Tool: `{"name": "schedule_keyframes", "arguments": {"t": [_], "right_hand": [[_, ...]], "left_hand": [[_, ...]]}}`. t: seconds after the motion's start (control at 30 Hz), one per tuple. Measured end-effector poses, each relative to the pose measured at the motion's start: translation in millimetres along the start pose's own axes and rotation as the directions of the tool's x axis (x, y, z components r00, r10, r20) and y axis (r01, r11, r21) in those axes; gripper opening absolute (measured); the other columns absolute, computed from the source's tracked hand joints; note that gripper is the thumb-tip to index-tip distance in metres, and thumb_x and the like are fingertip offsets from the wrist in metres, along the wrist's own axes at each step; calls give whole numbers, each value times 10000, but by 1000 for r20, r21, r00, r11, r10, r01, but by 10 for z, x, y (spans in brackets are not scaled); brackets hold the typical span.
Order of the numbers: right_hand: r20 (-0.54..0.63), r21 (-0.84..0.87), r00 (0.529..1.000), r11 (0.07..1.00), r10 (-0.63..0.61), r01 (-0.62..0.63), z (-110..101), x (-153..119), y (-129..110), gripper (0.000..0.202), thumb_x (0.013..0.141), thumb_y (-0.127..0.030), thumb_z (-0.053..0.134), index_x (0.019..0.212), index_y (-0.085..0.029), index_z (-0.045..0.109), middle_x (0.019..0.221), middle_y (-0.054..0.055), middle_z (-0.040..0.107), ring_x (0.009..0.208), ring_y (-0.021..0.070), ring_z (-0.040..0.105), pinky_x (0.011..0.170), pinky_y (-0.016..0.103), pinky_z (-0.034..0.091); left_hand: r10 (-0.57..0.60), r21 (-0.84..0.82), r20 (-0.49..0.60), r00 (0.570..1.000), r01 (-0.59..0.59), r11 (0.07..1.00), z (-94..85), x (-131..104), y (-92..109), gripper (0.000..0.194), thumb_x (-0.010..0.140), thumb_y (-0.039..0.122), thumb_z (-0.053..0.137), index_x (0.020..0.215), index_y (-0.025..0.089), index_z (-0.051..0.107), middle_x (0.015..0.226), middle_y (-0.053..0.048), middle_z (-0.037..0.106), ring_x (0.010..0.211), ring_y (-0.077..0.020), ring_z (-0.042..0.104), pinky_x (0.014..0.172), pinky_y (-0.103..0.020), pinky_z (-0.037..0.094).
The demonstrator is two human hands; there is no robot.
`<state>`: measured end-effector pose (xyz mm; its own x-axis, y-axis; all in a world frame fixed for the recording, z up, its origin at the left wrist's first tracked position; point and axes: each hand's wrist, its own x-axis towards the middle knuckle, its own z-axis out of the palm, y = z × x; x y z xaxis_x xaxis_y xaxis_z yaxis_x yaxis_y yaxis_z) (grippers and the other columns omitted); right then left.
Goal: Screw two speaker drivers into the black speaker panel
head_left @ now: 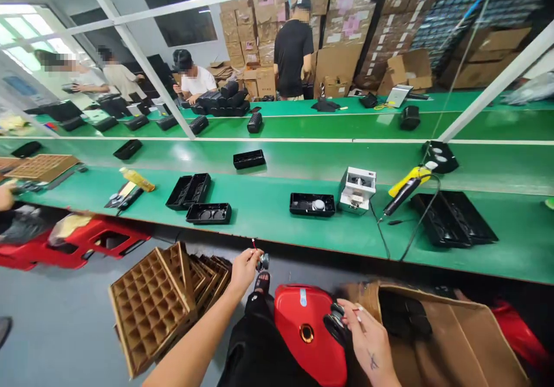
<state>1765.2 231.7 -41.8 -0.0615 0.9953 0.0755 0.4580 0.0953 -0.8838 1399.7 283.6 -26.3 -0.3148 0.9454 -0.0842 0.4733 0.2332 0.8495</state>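
I judged that the work stood at the fetching step: parts were being taken from the floor side and had not yet reached the tabletop [268, 214]. My left hand [244, 269] was raised in front of the bench edge, its fingers pinched on one small round metal part [263, 262] with a thin red-tipped lead. My right hand [367, 341] was low, beside the open cardboard box [441, 341], and closed on a dark round part [335, 324] that lay against the red stool [303, 329]; how firmly it gripped I could not tell. So both hands were well apart, each with one part.

The next move, in my judgement, called for lifting both parts up to the tabletop without pulling the thin lead.

I counted on the near tabletop one black tray with a round piece in it [312, 204], one white small machine [357, 189], one yellow-handled electric screwdriver [404, 188], one empty single tray [209, 213], one double tray [188, 191] and one large tray pair at the right [454, 217]. On the floor stood one stack of brown cardboard grid dividers [164, 300], whose exact number I could not tell
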Motion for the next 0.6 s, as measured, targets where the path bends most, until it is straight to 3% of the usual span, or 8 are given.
{"name": "schedule_keyframes", "arguments": {"t": [0.17, 0.3, 0.43, 0.6], "right_hand": [[-20, 64, 991, 989, 133, -132, 999, 1061, -294, 436, 1048, -513, 498, 1095, -127, 695, 946, 63, 718, 716, 107, 672, 659, 249, 608], [2, 88, 977, 973, 215, -214, 1744, 1917, -453, 387, 1036, -482, 538, 1097, -123, 668, 996, 67, 689, 792, 126, 663, 733, 291, 608], [66, 91, 971, 968, 230, -236, 2295, 2681, -506, 341, 1024, -438, 576, 1137, -126, 652, 1069, 79, 674, 866, 146, 661, 790, 324, 608], [115, 62, 974, 977, 195, -203, 2623, 3352, -408, 322, 1015, -420, 595, 1138, -127, 650, 1076, 78, 668, 897, 156, 660, 817, 339, 605]], "left_hand": [[84, -49, 125, 989, -79, 996, -50, 1385, -409, 295, 1000, 418, 613, 1112, 148, 661, 1026, -48, 692, 852, -160, 676, 774, -347, 599], [104, -71, 208, 972, -91, 993, -54, 2230, -618, 294, 1000, 412, 614, 1131, 153, 660, 1068, -58, 692, 898, -172, 680, 811, -368, 600], [103, -71, 219, 970, -89, 993, 35, 2777, -703, 294, 998, 405, 618, 1149, 155, 656, 1097, -66, 690, 927, -179, 681, 831, -381, 600], [139, -80, 222, 965, -124, 989, 175, 3100, -731, 284, 1000, 402, 617, 1135, 155, 660, 1085, -64, 693, 917, -174, 681, 824, -374, 601]]}}
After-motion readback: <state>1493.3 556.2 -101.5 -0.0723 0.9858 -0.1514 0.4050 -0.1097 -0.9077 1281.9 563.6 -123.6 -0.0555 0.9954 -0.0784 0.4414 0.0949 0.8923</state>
